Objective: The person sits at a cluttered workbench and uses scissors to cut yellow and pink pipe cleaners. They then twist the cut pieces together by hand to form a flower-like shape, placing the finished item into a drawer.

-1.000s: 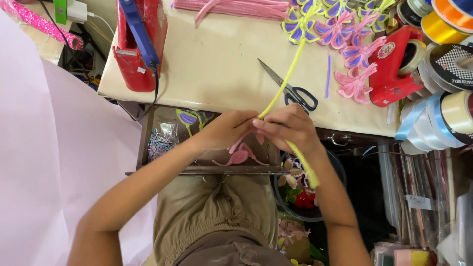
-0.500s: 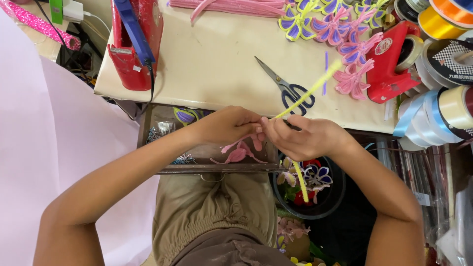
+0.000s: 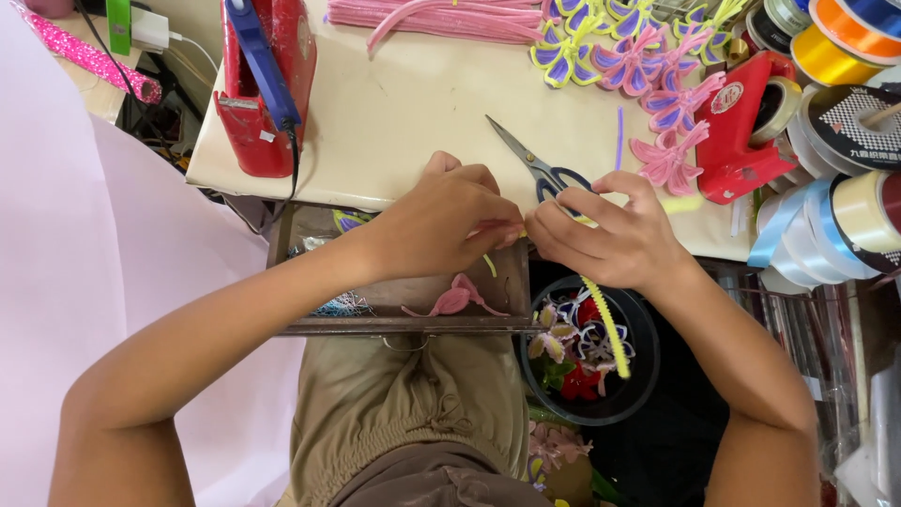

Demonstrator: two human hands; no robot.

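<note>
While one yellow pipe cleaner (image 3: 605, 324) is being pinched by both the left hand (image 3: 446, 221) and right hand (image 3: 605, 235) at the table (image 3: 413, 113) edge, one pair of scissors (image 3: 535, 169) is lying just behind, beside one red tape dispenser (image 3: 741, 127).

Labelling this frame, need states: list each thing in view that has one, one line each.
left hand: closed, pinching the yellow pipe cleaner
right hand: closed around the same stem
yellow pipe cleaner: held, lower end hanging over the bowl
scissors: lying on the table, blades slightly apart
glue gun: resting on its red stand, corded
black bowl: holding finished flowers
red tape dispenser: loaded, standing on the table
drawer: pulled open
</note>
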